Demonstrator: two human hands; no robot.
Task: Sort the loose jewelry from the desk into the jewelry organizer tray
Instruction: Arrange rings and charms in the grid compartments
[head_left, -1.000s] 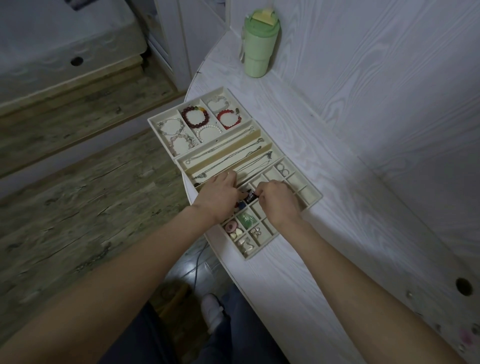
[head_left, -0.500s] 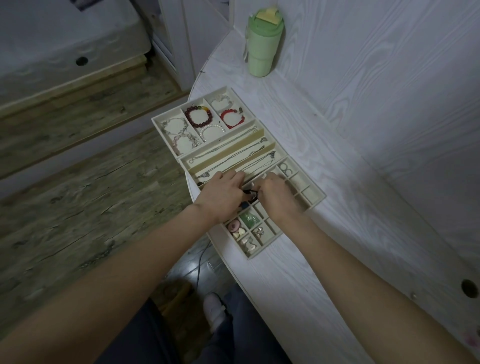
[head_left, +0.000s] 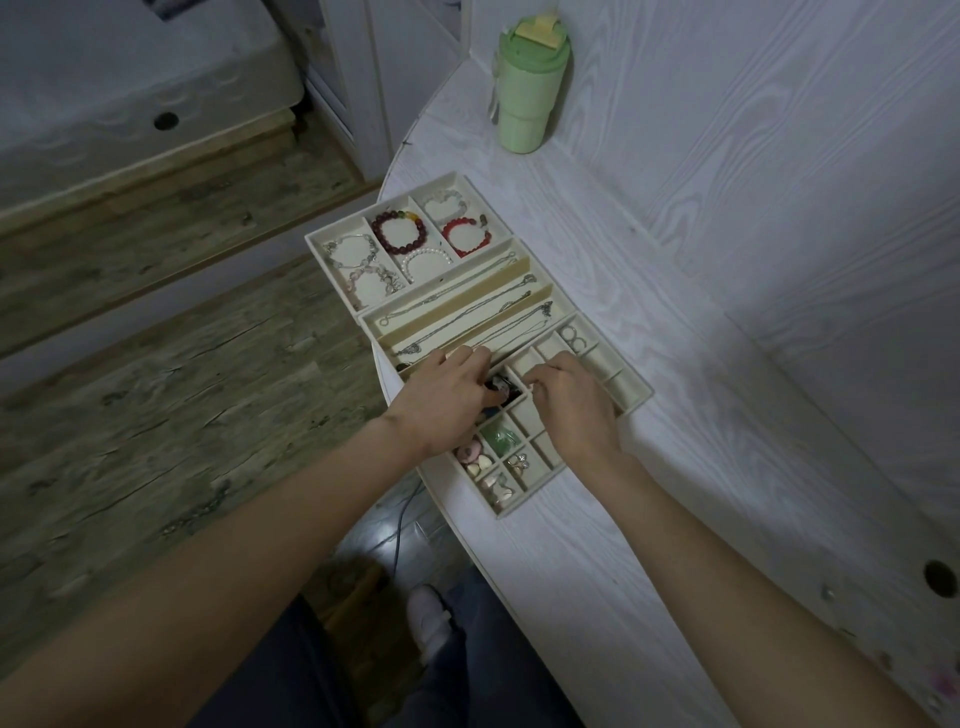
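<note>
Both hands over organizer tray (head_left: 636, 400): left hand (head_left: 447, 400) fingers curled on dark piece (head_left: 500, 387), right hand (head_left: 571, 402) just beside, pinching; what, cannot tell.

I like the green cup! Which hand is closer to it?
Right. The right hand sits over the tray's small squares, on the green cup's side. The left hand is beside it, slightly farther away.

Both forearms reach forward, left hand (head_left: 441, 397) and right hand (head_left: 571, 405) close together, palms down, fingers curled.
</note>
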